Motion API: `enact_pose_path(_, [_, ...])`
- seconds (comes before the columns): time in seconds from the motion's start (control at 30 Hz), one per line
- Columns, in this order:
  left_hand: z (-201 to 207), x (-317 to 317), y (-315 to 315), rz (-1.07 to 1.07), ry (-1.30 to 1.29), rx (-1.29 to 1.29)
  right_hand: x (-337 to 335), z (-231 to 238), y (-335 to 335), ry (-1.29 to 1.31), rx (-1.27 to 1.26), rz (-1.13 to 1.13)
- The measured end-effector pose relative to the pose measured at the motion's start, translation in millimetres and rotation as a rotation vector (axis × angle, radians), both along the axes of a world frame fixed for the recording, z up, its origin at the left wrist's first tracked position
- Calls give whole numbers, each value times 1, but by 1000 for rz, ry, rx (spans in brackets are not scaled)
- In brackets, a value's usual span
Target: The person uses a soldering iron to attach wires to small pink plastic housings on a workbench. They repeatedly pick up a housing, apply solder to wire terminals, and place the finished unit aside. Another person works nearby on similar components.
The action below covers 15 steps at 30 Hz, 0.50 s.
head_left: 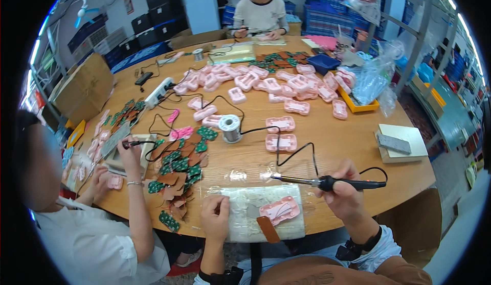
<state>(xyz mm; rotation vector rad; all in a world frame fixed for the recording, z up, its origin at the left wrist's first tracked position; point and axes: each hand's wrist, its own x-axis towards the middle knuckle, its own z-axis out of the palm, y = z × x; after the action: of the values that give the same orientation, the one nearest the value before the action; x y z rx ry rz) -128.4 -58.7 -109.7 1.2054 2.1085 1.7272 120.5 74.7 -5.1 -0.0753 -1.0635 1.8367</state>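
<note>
My right hand [343, 195] grips a soldering iron [371, 185] by its black handle, with the metal tip pointing left above the far edge of a white work pad [240, 231]. Curled fingers close my left hand [215, 214] at the pad's left edge; whatever they may pinch is too small to see. On the pad lies a pink plastic shell [286, 208] with thin wires inside. A brown circuit board piece [268, 230] leans at its lower left, apart from both hands.
Beyond the pad stand a solder wire spool [230, 129] and two pink shells [281, 142]. Green and brown boards [176, 170] pile up at left. A cream box [401, 149] sits at right. A co-worker's hand [130, 154] works at left; another person [261, 16] sits opposite.
</note>
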Motion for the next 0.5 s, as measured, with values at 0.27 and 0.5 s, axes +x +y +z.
enact_pose_path(0.27, [3, 2, 3, 7, 88, 15, 5, -13, 2, -27, -146, 0])
enact_pose_path(0.5, [4, 1, -2, 0, 67, 88, -11, -26, 2, -380, 319, -406])
